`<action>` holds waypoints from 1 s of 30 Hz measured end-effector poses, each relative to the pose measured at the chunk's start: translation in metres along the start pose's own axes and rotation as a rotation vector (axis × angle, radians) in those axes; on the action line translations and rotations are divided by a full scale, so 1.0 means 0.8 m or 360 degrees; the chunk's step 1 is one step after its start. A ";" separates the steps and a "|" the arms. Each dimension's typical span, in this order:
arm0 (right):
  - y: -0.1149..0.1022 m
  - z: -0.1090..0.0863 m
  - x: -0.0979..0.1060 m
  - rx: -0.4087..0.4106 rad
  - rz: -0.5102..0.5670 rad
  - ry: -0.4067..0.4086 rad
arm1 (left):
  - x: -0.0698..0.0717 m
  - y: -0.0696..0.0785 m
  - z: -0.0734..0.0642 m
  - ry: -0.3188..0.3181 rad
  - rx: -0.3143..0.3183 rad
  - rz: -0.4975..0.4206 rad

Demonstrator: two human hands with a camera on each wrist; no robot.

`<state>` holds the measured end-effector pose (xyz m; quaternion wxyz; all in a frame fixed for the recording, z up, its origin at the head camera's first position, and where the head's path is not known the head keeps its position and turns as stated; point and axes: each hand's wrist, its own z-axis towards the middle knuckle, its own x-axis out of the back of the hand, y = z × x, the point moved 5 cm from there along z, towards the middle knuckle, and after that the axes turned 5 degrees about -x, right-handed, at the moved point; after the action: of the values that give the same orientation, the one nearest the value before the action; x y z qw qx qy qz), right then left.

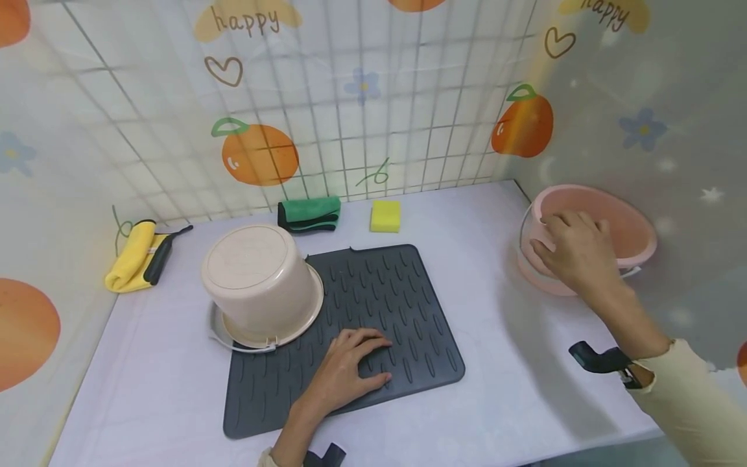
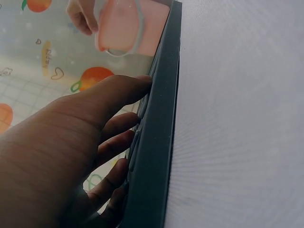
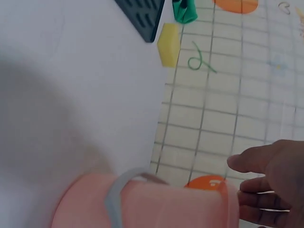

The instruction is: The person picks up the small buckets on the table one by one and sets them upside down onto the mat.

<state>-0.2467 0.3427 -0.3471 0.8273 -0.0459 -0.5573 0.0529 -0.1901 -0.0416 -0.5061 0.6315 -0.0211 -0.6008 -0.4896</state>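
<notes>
My left hand (image 1: 344,370) rests on the dark grey ribbed mat (image 1: 403,305), fingers and thumb spread near its front edge. In the left wrist view, its fingertips (image 2: 142,81) touch the mat's surface. My right hand (image 1: 580,250) hovers at the pink bucket (image 1: 630,224), fingers loosely bent over the rim. The right wrist view shows the thumb apart from the rim, with nothing between thumb and fingers. The pink bucket stands upright with its grey handle (image 3: 114,199) hanging down the side. A beige bucket (image 1: 265,292) sits upside down on the mat's back left corner.
Along the back wall lie a folded green cloth (image 1: 309,213) and a yellow sponge (image 1: 385,216). A rolled yellow cloth (image 1: 137,259) with black trim is at the back left. A patterned curtain (image 1: 373,117) closes off the back and sides of the white table (image 1: 496,402).
</notes>
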 end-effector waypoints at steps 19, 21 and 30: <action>0.024 0.006 0.009 -0.0061 0.0184 0.0109 | -0.002 0.000 -0.001 -0.0017 0.0010 -0.0006; 0.024 0.005 0.017 -0.0041 0.0221 0.0179 | -0.003 0.000 -0.002 -0.0024 0.0016 -0.0013; 0.023 0.000 0.048 0.0020 0.0375 0.0514 | -0.002 -0.003 0.001 -0.0017 -0.0010 -0.0010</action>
<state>-0.2332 0.3660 -0.3142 0.8943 -0.1136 -0.4079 0.1447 -0.1917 -0.0414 -0.5082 0.6265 -0.0239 -0.6027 -0.4936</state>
